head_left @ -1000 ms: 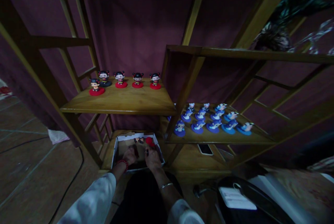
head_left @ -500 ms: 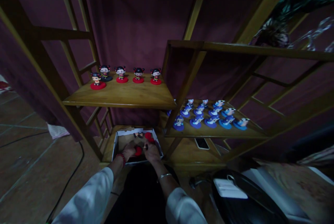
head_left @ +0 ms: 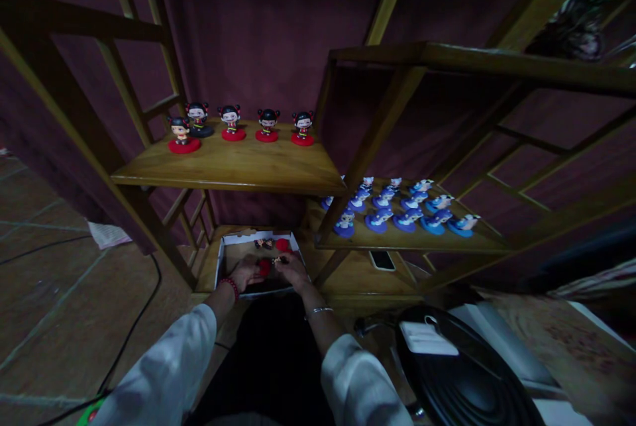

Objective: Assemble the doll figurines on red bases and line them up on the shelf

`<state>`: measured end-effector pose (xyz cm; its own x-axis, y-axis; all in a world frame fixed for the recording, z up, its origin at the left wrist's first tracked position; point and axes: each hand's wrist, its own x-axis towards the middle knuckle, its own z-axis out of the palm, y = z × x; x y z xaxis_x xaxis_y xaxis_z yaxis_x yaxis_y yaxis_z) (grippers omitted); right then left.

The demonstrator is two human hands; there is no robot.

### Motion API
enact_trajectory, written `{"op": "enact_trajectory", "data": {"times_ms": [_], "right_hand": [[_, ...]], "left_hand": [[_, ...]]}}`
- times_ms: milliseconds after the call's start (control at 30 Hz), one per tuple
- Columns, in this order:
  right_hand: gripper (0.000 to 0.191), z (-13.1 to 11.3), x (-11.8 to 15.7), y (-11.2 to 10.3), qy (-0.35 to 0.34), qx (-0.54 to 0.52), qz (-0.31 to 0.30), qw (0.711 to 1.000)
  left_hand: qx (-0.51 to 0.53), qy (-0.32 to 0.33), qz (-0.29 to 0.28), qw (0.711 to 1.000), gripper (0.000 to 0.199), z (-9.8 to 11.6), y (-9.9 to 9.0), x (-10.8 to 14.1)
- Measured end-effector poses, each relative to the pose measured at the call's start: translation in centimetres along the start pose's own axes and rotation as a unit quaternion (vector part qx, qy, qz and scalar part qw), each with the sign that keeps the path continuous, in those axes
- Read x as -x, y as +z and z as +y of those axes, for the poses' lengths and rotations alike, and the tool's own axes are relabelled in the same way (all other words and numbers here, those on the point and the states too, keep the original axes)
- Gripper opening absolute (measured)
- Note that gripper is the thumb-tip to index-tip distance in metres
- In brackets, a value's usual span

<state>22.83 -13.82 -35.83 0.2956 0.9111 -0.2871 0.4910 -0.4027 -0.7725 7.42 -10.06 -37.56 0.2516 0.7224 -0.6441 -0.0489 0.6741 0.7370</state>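
Above a shallow cardboard box [head_left: 222,260] my left hand [head_left: 244,273] grips a round red base [head_left: 264,268]. Close beside it, my right hand [head_left: 293,271] pinches a small dark-haired figurine [head_left: 278,260], its lower end turned toward the red base. Whether the two pieces touch I cannot make out. At the back of the box lie loose dark-haired figurines [head_left: 264,243] and another red base [head_left: 282,245].
Several figurines on red or black bases stand on the upper wooden shelf [head_left: 238,171]. Blue and purple figurines [head_left: 380,219] fill the right shelf. Below it lies a phone [head_left: 382,260]. A black round stool [head_left: 467,373] stands at the lower right.
The head view has shifted a little. My right hand has turned so the figurine shows more sideways, close to the red base. Both hands keep their grip.
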Motion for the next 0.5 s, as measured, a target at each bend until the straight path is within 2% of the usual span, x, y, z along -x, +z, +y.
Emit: {"op": "enact_trajectory", "data": {"times_ms": [100,267,367,500], "right_hand": [[0.021,0.2,-0.1,0.3,-0.007,-0.053,0.005,0.999],[0.023,-0.1,0.0,0.8,-0.014,-0.122,0.001,0.992],[0.026,-0.8,0.4,0.8,-0.023,-0.134,0.009,0.991],[0.028,-1.9,1.3,0.4,-0.026,-0.140,0.020,0.990]], "left_hand": [[0.025,0.023,-0.010,0.999,0.033,0.4,0.3,0.6],[0.076,0.067,-0.022,0.995,0.019,1.3,1.1,1.7],[0.104,0.088,-0.015,0.991,0.012,1.8,1.4,2.4],[0.127,0.094,-0.018,0.987,0.012,2.6,1.8,3.4]]}}
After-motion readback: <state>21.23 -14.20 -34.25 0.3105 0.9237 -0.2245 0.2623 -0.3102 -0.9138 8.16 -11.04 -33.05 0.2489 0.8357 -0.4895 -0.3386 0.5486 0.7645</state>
